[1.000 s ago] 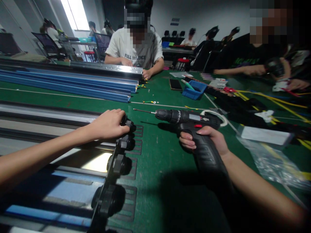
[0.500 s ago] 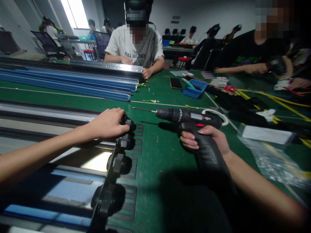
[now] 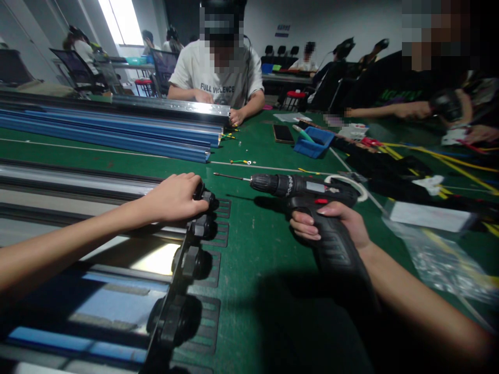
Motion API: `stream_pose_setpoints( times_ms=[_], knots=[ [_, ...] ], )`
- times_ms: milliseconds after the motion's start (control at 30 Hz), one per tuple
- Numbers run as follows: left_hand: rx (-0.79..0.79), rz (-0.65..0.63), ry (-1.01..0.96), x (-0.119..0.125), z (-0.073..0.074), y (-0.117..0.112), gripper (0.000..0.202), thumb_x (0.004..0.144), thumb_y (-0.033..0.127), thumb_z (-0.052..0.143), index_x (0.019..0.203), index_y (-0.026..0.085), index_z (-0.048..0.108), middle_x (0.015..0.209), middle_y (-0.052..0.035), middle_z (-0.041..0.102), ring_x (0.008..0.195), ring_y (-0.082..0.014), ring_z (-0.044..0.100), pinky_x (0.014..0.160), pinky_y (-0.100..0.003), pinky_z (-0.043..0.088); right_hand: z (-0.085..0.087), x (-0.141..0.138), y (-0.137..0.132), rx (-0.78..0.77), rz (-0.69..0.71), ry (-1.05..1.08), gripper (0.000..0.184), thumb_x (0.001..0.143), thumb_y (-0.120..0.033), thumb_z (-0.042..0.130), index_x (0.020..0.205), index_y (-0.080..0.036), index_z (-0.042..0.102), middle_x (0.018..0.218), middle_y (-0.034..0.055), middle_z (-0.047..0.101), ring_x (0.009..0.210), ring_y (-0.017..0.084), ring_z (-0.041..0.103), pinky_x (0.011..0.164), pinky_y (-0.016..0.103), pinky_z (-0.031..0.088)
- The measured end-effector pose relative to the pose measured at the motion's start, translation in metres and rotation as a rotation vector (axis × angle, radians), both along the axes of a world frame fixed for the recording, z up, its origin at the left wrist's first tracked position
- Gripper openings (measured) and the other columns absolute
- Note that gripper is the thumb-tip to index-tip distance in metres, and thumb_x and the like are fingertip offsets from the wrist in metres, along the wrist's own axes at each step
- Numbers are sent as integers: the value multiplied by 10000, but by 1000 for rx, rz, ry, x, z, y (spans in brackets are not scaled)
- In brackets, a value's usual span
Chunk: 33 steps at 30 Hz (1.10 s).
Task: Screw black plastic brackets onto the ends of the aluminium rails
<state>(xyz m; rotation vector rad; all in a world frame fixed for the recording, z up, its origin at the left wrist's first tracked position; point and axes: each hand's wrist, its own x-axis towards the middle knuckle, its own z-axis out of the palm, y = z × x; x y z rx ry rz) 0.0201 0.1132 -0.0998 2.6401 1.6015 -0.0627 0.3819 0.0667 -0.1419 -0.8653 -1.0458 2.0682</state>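
Note:
My right hand [image 3: 331, 226] is wrapped round the grip of a black cordless drill [image 3: 307, 189]. Its long thin screwdriver bit [image 3: 230, 176] points left, above the table and apart from the fittings. My left hand [image 3: 177, 195] is closed over the far end of a row of long metal profiles [image 3: 78, 182], its fingertips hidden behind a black end fitting [image 3: 206, 197]. More black hex-shaped fittings [image 3: 193, 262] line the right ends of these profiles, with flat slotted black pieces [image 3: 212, 267] beside them.
Blue profiles [image 3: 156, 137] lie across the green table [image 3: 249, 291]. A co-worker [image 3: 220, 78] sits opposite, hands at a profile end. A phone [image 3: 283, 134], blue bin [image 3: 314, 143], small wire lead [image 3: 241, 162], white box [image 3: 429, 215] and plastic bag [image 3: 448, 265] lie around. Another person works at right.

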Motion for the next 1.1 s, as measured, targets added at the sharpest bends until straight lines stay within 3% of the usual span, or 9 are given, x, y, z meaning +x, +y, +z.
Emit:
stream_pose_setpoints(
  times_ms=[233,533,867,1000,1100],
  knots=[
    [6,-1,-6,-1,0,0,329,891,494,451,956,181,530,1022,-144,665,933,-322,645,800,-433,458,2,-1,-1,19,17,-26,263,759,-473,580,714,-214,601,651,6,295,591,164,181,489,296,279],
    [0,15,10,0,1,0,355,882,502,439,974,179,554,1040,-154,674,941,-323,648,791,-421,454,-2,2,1,-19,54,67,252,779,-430,618,734,-182,611,641,-8,292,582,144,226,503,234,382],
    [-1,7,6,0,1,0,407,887,497,430,1048,157,584,1081,-163,676,985,-340,653,837,-442,475,-6,3,4,-5,128,170,257,818,-398,615,752,-151,629,628,-2,355,561,117,293,516,186,416],
    [1,7,-4,0,0,0,402,894,495,443,1049,154,588,1080,-166,679,980,-347,655,838,-456,482,-2,0,0,17,60,67,284,812,-437,610,740,-166,657,627,20,402,560,133,338,496,222,423],
    [9,1,-8,-1,0,0,375,902,496,458,1016,162,584,1065,-164,686,966,-342,660,826,-453,488,0,-1,-3,10,-42,-79,299,768,-469,599,784,-188,703,695,77,535,595,177,468,515,286,507]
  ],
)
